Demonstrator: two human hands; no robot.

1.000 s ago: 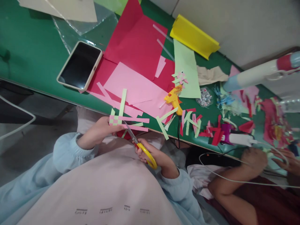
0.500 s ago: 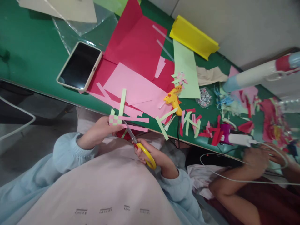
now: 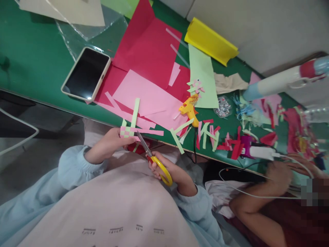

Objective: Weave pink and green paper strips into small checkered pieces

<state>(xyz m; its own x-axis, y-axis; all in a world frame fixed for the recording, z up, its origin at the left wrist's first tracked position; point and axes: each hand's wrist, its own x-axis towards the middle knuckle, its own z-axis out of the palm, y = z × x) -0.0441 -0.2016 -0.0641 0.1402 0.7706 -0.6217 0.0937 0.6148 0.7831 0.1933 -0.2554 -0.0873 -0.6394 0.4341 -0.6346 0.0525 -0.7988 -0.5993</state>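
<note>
Just off the table edge (image 3: 48, 102), scissors (image 3: 154, 159) reach handheld woven paper (image 3: 126, 131).

The weave (image 3: 126, 131) has lost a green strip from its right side, then most of its lower pink strip (image 3: 136, 138), now a stub near the scissors (image 3: 146, 147).

- Left of the phone (image 3: 86, 73), passage is allowed over bare tabletop (image 3: 31, 65).
- Behind it, a plastic sleeve (image 3: 113, 31) is met.
- To its near right, the way is crossed by scissors (image 3: 154, 159); farther right, by a glue gun (image 3: 190, 109).
</note>
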